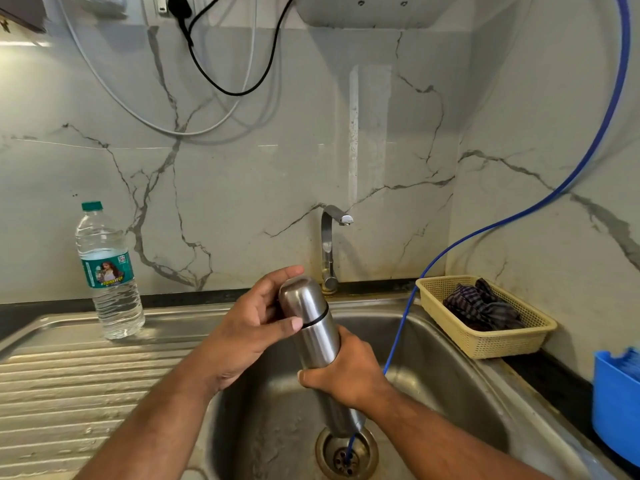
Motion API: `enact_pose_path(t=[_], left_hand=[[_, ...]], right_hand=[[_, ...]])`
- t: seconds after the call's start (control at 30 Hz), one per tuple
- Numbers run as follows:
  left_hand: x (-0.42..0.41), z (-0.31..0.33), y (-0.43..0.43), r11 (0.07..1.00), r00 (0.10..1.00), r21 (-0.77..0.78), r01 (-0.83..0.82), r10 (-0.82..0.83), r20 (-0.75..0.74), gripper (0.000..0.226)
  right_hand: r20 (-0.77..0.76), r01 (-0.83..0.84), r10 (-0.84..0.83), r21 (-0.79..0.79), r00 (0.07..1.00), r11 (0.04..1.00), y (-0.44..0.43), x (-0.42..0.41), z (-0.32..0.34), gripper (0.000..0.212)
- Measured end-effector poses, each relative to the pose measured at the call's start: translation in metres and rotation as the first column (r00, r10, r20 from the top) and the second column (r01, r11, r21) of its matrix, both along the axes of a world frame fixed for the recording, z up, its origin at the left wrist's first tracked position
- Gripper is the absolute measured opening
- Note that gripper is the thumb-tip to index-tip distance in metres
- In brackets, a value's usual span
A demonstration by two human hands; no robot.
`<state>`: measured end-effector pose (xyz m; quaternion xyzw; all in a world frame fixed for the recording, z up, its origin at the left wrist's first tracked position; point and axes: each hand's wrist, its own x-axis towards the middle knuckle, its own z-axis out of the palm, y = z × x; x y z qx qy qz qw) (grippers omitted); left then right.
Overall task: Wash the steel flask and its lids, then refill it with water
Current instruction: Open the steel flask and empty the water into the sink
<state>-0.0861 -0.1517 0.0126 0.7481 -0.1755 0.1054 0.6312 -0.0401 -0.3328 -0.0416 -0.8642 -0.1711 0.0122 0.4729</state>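
The flask (320, 341) was held tilted over the sink (460, 386), its base low near the drain. The right hand (349, 379) had its fingers wrapped round the lower body; the left hand (246, 330) curled round the domed cap (300, 299), thumb lying across the seam. The step looked like unscrewing that cap. It would go best with the body held firm, only the cap twisted, all over the basin and clear of the blue hose (401, 327) and the dry tap (328, 244)
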Motion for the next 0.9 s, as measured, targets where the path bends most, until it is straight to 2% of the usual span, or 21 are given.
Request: enact_pose_path(t=[0.2, 0.27, 0.4, 0.47, 0.57, 0.8, 0.9], left_hand=[[0.004, -0.005, -0.003, 0.957, 0.957, 0.009, -0.288, 0.288, 0.013, 0.082], [0.004, -0.006, -0.006, 0.96, 0.96, 0.0, -0.28, 0.28, -0.005, 0.081], [0.003, -0.005, -0.003, 0.998, 0.996, -0.055, -0.031, 0.026, -0.083, 0.079], [0.004, -0.006, 0.0, 0.998, 0.997, -0.062, 0.023, -0.028, -0.077, 0.081], [0.004, -0.006, -0.001, 0.999, 0.999, -0.039, -0.024, 0.023, -0.046, 0.078], [0.003, -0.006, -0.007, 0.953, 0.958, 0.096, -0.286, 0.284, 0.038, 0.073], [0.002, -0.009, -0.015, 0.945, 0.95, 0.103, -0.311, 0.309, 0.032, 0.07]], right_hand=[[0.013, -0.046, 0.047, -0.046, 0.999, 0.998, 0.002, -0.001, 0.0, 0.066], [0.015, -0.053, 0.054, -0.055, 0.998, 0.997, 0.004, -0.002, 0.0, 0.065], [0.001, -0.059, 0.059, -0.06, 0.998, 0.996, 0.003, -0.001, 0.0, 0.065], [0.001, -0.058, 0.058, -0.069, 0.998, 0.996, 0.002, -0.001, 0.0, 0.066], [0.008, -0.052, 0.053, -0.074, 0.999, 0.996, 0.0, 0.0, 0.001, 0.066], [0.02, -0.055, 0.057, -0.093, 0.998, 0.994, 0.0, 0.004, -0.003, 0.069], [0.023, -0.074, 0.077, -0.105, 0.997, 0.992, 0.0, 0.004, -0.005, 0.075]])
